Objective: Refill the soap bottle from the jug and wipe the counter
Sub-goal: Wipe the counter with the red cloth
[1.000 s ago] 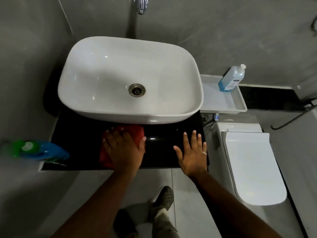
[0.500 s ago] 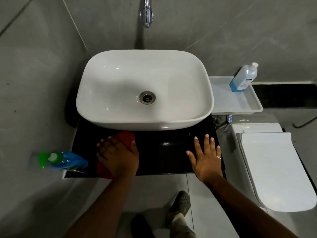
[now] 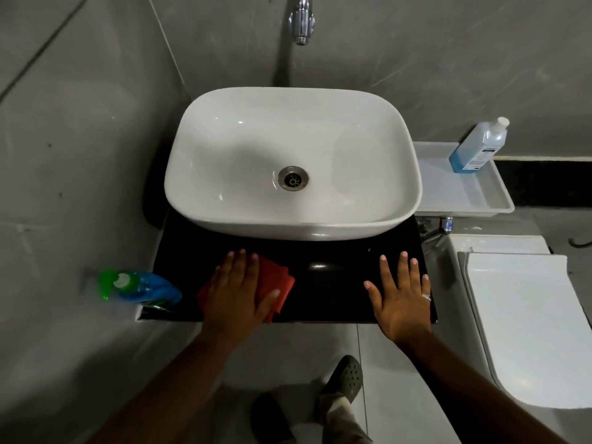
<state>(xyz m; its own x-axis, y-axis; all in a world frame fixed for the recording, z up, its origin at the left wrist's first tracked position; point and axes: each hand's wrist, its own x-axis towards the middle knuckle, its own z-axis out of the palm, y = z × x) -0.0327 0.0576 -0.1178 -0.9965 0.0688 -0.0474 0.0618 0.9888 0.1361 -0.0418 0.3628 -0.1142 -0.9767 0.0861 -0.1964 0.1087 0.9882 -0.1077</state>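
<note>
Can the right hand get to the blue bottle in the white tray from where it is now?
Probably yes. The right hand lies flat and empty on the black counter, and the blue bottle stands uncovered at the back of the white tray, with nothing between them.

One head-worn camera looks steeply down from close above the worktop (image 3: 336,283) and basin (image 3: 293,161), facing the far wall.

We note the red cloth (image 3: 275,283) lying flat and partly folded on the glossy black counter (image 3: 336,283), just in front of the basin. The soap bottle (image 3: 141,286), blue with a green pump top, stands at the counter's left end. The jug (image 3: 479,145), clear with blue liquid and a white cap, stands capped to the right.
</note>
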